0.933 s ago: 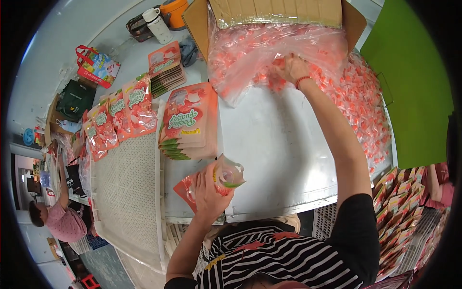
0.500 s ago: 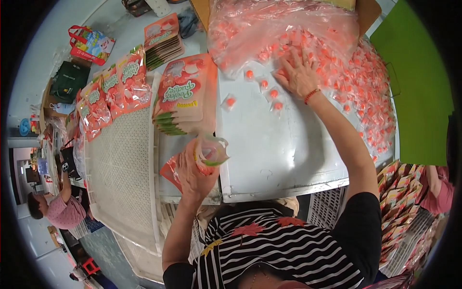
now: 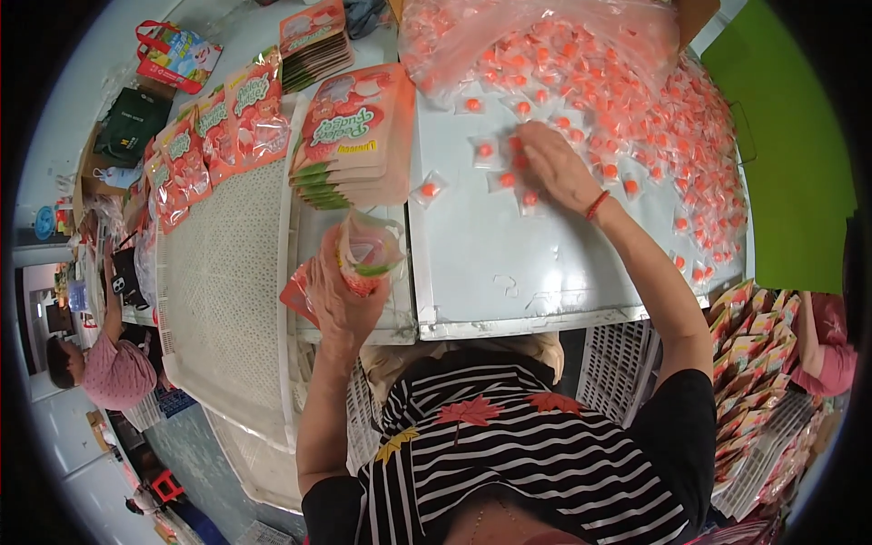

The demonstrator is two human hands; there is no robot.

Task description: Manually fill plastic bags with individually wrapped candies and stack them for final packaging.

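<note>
Head view shows the stand-up pouch [image 3: 368,254] gripped in the left hand [image 3: 341,295], right over the near edge of the counter [image 3: 509,272]. It's held more or less upright, long axis running from the hand up and away from the person, mouth puffed open and pointing toward the candy pile, I'd guess so stuff can drop straight in. Left hand is wrapped around the pouch's lower half, fingers closed on it.

The right hand [image 3: 556,168] is flat and spread, palm down on a cluster of small clear-wrapped orange candies [image 3: 509,173], looks like it's raking a few together. Can't tell if it's actually pinching any.

Further out: a big clear bag of the same candies [image 3: 545,45] spills across the far side, a stack of flat pink pouches [image 3: 354,136] lies just left, and a white mesh tray [image 3: 222,282] sits beside that.
</note>
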